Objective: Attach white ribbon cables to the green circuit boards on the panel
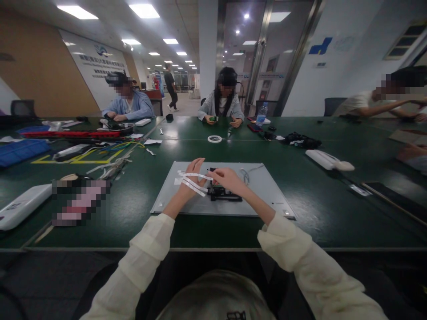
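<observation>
**Both hands on white strips above a grey panel**

The person sits at the near edge of a dark green bench (316, 200), both cream sleeves reaching forward. A flat grey panel (267, 191) lies on the bench straight ahead, and on its middle sits a small black part (222, 193).

The left hand (191, 175) is raised over the left half of the panel, fingers straight and loosely spread, palm turned toward the right. Several white strips (193, 183) lie across its wrist and palm side, fanning out to the left. The hand is open, and whether the strips stick to it or only rest on it I cannot tell.

The right hand (227, 177) is just to the right, fingers curled in, pinching the right end of one white strip between thumb and fingertips. It hovers right above the black part.

A thin pale cable (247, 174) curls on the panel just right of the hands.

Farther out on the bench lies a roll of white tape (214, 139). To the left are a white device (23, 205) near the edge, a blue tray (20, 151), and a tangle of coloured wires (113, 149). To the right is another white device (328, 161) and a black bundle (302, 140).

Two other people sit at the far side of the bench, and a third leans in at the far right.
</observation>
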Motion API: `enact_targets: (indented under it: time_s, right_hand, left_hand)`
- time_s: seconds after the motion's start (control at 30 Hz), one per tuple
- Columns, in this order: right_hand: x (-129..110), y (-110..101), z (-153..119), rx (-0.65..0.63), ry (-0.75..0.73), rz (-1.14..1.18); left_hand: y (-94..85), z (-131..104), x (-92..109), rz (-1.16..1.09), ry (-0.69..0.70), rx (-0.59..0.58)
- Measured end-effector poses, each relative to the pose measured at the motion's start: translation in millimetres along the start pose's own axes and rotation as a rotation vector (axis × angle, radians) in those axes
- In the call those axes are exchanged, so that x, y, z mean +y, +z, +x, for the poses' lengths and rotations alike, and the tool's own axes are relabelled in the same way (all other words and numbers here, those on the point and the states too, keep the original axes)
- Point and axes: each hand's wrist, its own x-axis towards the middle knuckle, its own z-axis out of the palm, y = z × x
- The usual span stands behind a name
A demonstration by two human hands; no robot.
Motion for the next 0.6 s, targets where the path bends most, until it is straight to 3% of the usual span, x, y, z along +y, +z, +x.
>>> enact_targets:
  time_s: [0.2, 0.6]
  right_hand:
    - [15, 11, 1, -0.091, 0.025, 0.249]
    - [16, 11, 2, -0.035, 0.012, 0.452]
  left_hand:
    - [1.0, 0, -1, 0.030, -0.024, 0.004]
    - [2.2, 2, -4, -0.005, -0.031, 0.092]
